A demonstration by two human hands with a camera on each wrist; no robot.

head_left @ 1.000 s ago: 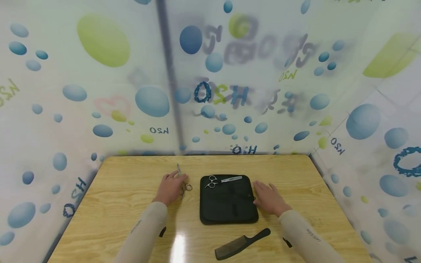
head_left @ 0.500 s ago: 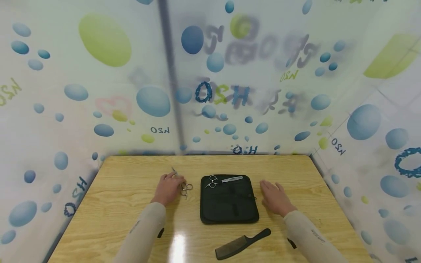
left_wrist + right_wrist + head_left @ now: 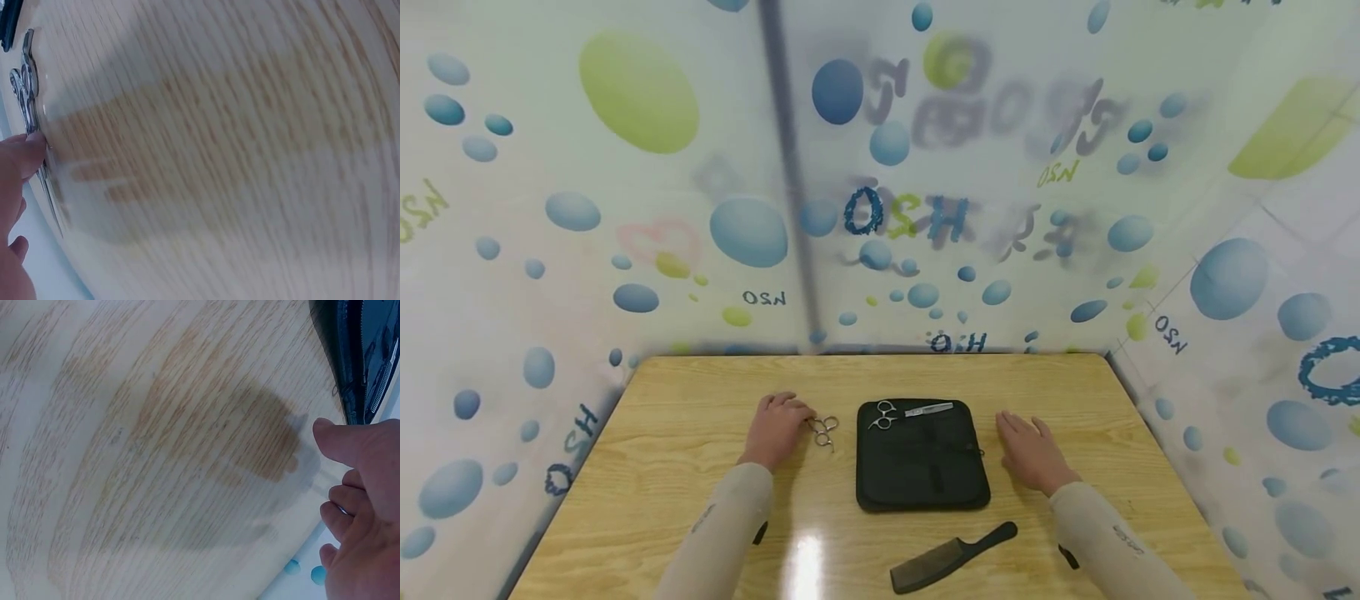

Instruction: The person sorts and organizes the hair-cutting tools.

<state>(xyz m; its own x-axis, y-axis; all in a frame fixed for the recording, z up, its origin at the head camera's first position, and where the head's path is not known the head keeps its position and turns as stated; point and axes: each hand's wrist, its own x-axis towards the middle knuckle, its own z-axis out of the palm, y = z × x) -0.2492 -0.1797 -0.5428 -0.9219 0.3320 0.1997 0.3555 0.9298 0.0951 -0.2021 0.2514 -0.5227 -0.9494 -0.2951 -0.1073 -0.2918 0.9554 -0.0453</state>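
Observation:
My left hand (image 3: 777, 427) pinches a pair of silver hairdressing scissors (image 3: 824, 430) near their middle, low over the table left of a black zip case. In the left wrist view the thumb lies across the scissors (image 3: 28, 94), with the blades pointing away past the fingers. The black case (image 3: 917, 471) lies flat, and on its upper part rests a second pair of silver scissors (image 3: 917, 412). Right of the case my right hand (image 3: 1032, 454) holds nothing, its fingers loosely extended. A gap separates it from the case's edge, also seen in the right wrist view (image 3: 352, 362).
A dark comb with a handle (image 3: 951, 557) lies in front of the case. The wooden table (image 3: 685, 433) has a patterned wall (image 3: 880, 325) along its back and walls at both sides.
The right hand has moved right, off the case's edge. The left hand has shifted slightly left and nearer, and the scissors have turned, their blades now hidden behind the fingers in the head view.

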